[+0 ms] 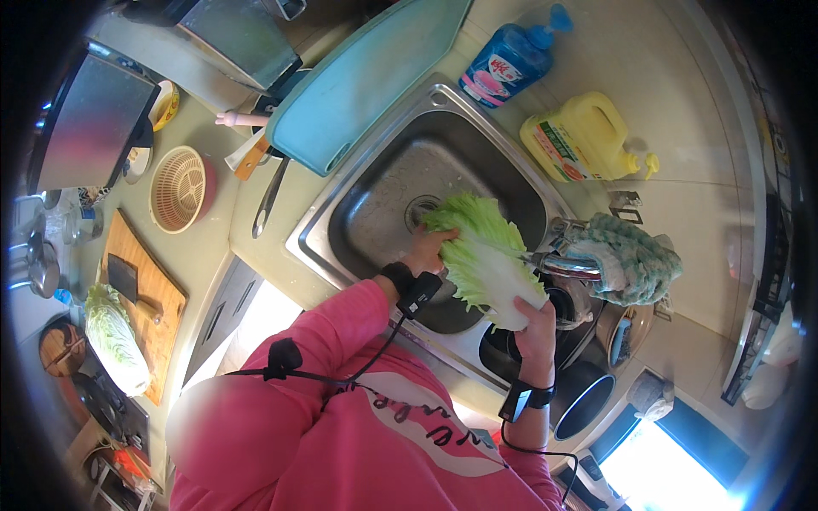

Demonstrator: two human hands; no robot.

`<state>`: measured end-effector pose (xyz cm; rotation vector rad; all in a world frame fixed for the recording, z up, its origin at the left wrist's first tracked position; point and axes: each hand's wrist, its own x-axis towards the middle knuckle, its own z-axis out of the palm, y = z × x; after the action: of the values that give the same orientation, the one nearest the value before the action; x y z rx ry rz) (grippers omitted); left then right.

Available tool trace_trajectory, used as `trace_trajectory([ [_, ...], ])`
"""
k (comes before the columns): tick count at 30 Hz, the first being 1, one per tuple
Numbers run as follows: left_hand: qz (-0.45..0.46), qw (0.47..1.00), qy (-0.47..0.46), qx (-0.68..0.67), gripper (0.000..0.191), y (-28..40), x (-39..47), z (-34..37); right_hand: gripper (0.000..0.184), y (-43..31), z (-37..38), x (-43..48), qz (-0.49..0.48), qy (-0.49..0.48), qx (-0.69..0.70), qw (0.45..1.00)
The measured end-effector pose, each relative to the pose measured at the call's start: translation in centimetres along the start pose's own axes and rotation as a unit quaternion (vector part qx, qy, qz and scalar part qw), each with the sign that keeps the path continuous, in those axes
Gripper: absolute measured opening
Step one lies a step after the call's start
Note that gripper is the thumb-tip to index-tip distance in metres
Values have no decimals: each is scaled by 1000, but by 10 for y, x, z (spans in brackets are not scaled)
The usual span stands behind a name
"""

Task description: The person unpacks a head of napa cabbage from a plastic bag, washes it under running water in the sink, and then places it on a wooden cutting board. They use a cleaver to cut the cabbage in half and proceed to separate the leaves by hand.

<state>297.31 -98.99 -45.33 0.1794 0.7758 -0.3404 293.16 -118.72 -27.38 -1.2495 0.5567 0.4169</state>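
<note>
A large napa cabbage leaf (489, 265) is spread between my two hands over the right part of a stainless steel sink (377, 172). My left hand (429, 248) grips its frilly green end, thumb lying on top. At the thick white base, my right hand (534, 319) has hold of the other end. The chrome faucet (569, 265) reaches in over the leaf's right edge, and a thin stream seems to leave its spout. Part of the drain (422, 211) shows just beyond the leaf; the fingers under the leaf are hidden.
A teal cutting board (364, 89) leans along the sink's far left side. Blue (508, 64) and yellow (578, 137) pump bottles stand behind. A cloth (623, 259) drapes the faucet. Leftward are a plastic basket (182, 190), a cleaver (123, 278) on a wooden board (163, 313), and a napa cabbage (115, 342).
</note>
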Motion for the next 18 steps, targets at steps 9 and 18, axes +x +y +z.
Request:
trace_trajectory([
  [9, -140, 975, -130, 118, 30, 42, -22, 16, 45, -45, -29, -23, -14, 31, -84, 996],
  [18, -186, 900, -119, 375, 46, 57, -28, 10, 44, -70, -46, 6, 78, -27, -165, 983],
])
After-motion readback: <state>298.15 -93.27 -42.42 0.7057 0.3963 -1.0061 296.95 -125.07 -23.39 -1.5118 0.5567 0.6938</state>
